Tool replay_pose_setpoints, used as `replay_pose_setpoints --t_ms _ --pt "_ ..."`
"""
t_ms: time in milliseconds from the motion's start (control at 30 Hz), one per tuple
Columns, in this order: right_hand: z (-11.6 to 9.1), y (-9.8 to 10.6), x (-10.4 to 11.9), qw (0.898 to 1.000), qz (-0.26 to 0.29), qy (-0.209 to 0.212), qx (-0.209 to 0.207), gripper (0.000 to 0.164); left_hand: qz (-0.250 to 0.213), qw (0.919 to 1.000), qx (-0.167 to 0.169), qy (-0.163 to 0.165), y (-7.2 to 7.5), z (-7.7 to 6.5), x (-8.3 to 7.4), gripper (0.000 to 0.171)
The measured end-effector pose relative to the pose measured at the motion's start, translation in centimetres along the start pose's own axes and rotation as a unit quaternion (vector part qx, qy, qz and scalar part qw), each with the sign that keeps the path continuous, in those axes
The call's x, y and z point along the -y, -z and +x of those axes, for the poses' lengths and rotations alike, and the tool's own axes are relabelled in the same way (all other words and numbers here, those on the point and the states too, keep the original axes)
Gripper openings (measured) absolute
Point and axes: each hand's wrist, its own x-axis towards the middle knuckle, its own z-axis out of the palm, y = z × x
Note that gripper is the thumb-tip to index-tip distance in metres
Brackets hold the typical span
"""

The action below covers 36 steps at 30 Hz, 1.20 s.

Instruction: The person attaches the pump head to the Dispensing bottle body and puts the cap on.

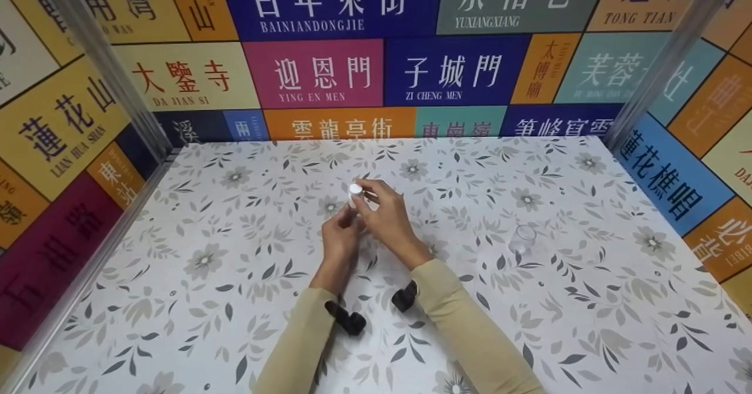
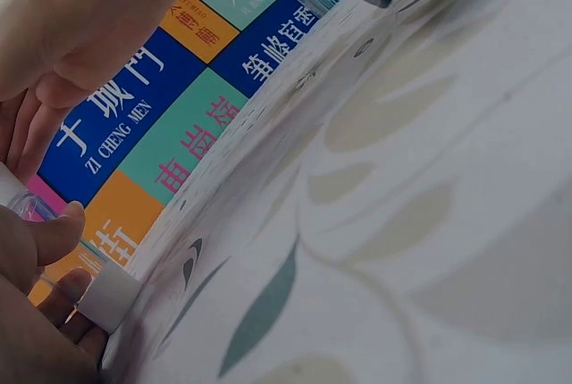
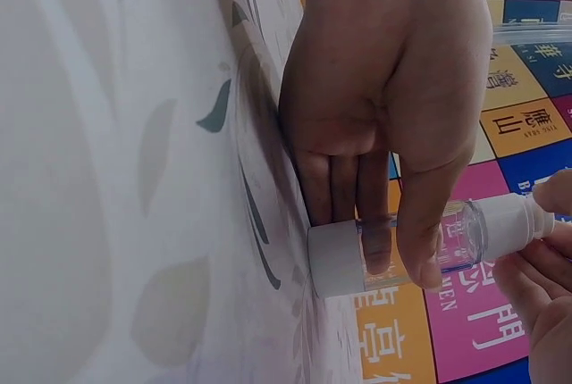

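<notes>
Both hands are on a small clear bottle (image 3: 460, 232) with a white base (image 3: 335, 259) and a white top (image 1: 355, 189). My left hand (image 1: 339, 240) grips the see-through body, its thumb and fingers on either side. Higher up, my right hand (image 1: 385, 213) pinches the white top between thumb and fingers. In the left wrist view the base (image 2: 111, 295) sticks out below the left fingers, close to the tabletop; whether it touches cannot be told. The head view shows only the upper end, since the hands cover the rest.
A small clear cup-shaped piece (image 1: 523, 239) stands on the table to the right of the hands. The table has a white cloth (image 1: 235, 323) with grey leaves and flowers. Colourful printed panels (image 1: 317, 71) rise behind and at both sides, with clear edge strips at the corners.
</notes>
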Motion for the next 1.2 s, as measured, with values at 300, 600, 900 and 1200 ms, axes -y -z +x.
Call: replay_pose_setpoints --t_ms 300,600,900,1200 --pt "-0.01 0.24 0.00 1.000 -0.003 -0.007 0.024 0.036 -0.001 0.9999 0.001 0.011 0.08 -0.22 0.08 0.049" --pt "0.00 0.17 0.10 0.999 -0.007 -0.017 0.027 0.037 0.002 0.9997 0.002 0.024 0.02 -0.18 -0.06 0.051" --pt "0.02 0.06 0.14 1.000 0.000 -0.018 0.009 0.035 0.011 0.9999 -0.003 0.009 0.04 -0.10 -0.08 0.048" --pt "-0.14 -0.27 -0.09 1.000 0.006 0.004 -0.002 0.032 0.032 0.9995 -0.004 0.004 0.05 -0.06 -0.02 0.042"
